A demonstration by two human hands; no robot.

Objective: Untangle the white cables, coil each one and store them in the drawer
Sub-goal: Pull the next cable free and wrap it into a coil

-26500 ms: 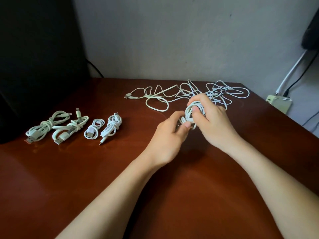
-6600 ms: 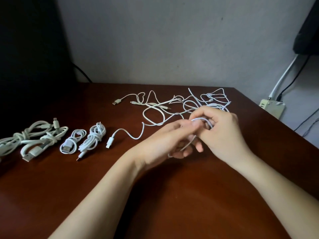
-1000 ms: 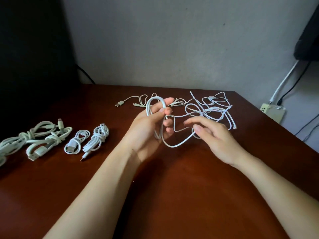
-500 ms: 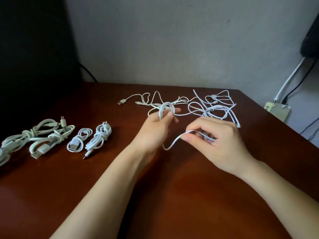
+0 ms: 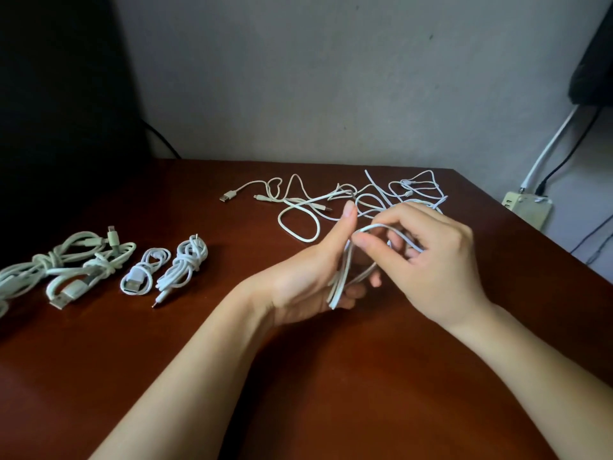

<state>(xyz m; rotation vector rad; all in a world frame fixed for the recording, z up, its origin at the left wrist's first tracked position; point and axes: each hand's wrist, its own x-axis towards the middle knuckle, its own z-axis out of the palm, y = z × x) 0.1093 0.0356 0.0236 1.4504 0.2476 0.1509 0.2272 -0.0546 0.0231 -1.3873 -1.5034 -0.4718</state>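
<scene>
Dark reddish-brown wood formed the table [image 5: 298, 393], and a black mass [image 5: 59, 94] filled the far left corner against the grey wall [image 5: 298, 78]. At the left edge of the table four coiled bundles lay in a row. The first bundle [image 5: 43, 263] and the second bundle [image 5: 96, 270] were pale greenish, each knotted round its middle, and they touched each other. Just right of them sat a small coil [image 5: 134, 283] with a broad plug, then a thicker knotted coil [image 5: 184, 265] with a thin connector pointing toward the near edge.

Farther back, toward the middle, a USB plug [image 5: 229, 196] marked the left end of the tangle [image 5: 374, 197], loose white strands that sprawled across the far side of the table as far as its right corner.

Near the middle, above the wood, the left hand [image 5: 308, 277] was turned palm to the right, its thumb pointing straight up. Its fingers were curled, with several loops of a white cable [image 5: 340, 280] hanging round them. Just to the right, the right hand [image 5: 438, 260] was closed, pinching a strand of the same cable between thumb and forefinger, close to the left thumb. Whether that cable still ran back into the tangle could not be told, since the right hand covered the spot.

Beyond the table's right edge a cream power strip [image 5: 527, 209] sat at the wall, with a white cord [image 5: 550, 144] and a black lead rising from it toward a dark object [image 5: 593, 61].
</scene>
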